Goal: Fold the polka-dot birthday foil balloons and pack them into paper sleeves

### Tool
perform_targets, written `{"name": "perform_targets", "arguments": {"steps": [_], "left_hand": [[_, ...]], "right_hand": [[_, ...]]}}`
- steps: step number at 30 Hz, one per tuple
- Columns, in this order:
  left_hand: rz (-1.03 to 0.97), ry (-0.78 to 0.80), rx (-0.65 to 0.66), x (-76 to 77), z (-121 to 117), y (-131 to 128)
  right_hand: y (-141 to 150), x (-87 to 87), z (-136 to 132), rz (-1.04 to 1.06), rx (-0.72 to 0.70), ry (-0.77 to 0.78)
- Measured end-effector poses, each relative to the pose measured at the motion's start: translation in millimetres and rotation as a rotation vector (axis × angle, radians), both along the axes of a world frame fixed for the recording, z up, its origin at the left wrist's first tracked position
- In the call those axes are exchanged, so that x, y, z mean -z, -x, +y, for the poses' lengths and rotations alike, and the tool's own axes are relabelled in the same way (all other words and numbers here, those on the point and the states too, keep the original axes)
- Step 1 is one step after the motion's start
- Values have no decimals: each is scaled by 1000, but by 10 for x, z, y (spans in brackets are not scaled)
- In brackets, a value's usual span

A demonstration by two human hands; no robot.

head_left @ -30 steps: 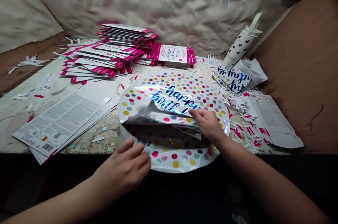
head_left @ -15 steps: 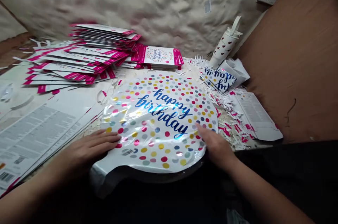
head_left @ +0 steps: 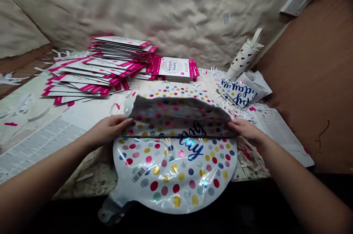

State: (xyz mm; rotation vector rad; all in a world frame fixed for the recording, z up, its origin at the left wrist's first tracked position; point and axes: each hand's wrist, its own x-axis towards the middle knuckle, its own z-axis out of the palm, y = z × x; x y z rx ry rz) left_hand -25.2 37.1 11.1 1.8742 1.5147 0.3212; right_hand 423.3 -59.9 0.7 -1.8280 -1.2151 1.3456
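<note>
A flat white foil balloon [head_left: 176, 114] with a shiny silvery back is folded away from me, near half over far half. Its back mirrors the coloured dots below. My left hand [head_left: 114, 128] pinches the fold's left side, near its tail; my right hand [head_left: 244, 129] pinches the right side. Both are closed. Underneath lies another flat foil balloon [head_left: 180, 175], dotted, with blue lettering partly covered by the fold. A barcode marks its lower left, and its tail [head_left: 111, 208] hangs over the table's front edge. Whether more balloons lie below is hidden.
Pink-edged card packets [head_left: 91, 68] are piled at the back left, with a smaller stack [head_left: 176, 68] beside them. Printed sheets [head_left: 33, 142] lie left. At right are a heart-patterned tumbler [head_left: 244, 59], a crumpled balloon [head_left: 239, 90], paper scraps and a flattened card [head_left: 284, 131].
The top balloon's near half has been lifted and folded back, baring the balloon beneath. My hands went from resting on the sides to gripping the fold's two ends. The view shifted slightly.
</note>
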Motion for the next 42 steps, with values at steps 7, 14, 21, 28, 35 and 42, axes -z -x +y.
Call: {"name": "perform_targets", "arguments": {"steps": [7, 14, 21, 28, 35, 42], "left_hand": [[450, -572, 159, -44, -70, -338], [491, -372, 451, 262, -444, -456], [511, -418, 401, 329, -410, -419], [575, -325, 366, 168, -405, -660], [493, -373, 534, 231, -615, -1392], [405, -323, 532, 326, -648, -1321]], "right_hand": [[42, 62, 485, -182, 92, 16], [397, -115, 808, -742, 258, -296], [1876, 133, 359, -704, -812, -643], [504, 158, -247, -1215, -119, -140], [835, 227, -353, -1094, -172, -289], [944, -209, 188, -328, 405, -308]]}}
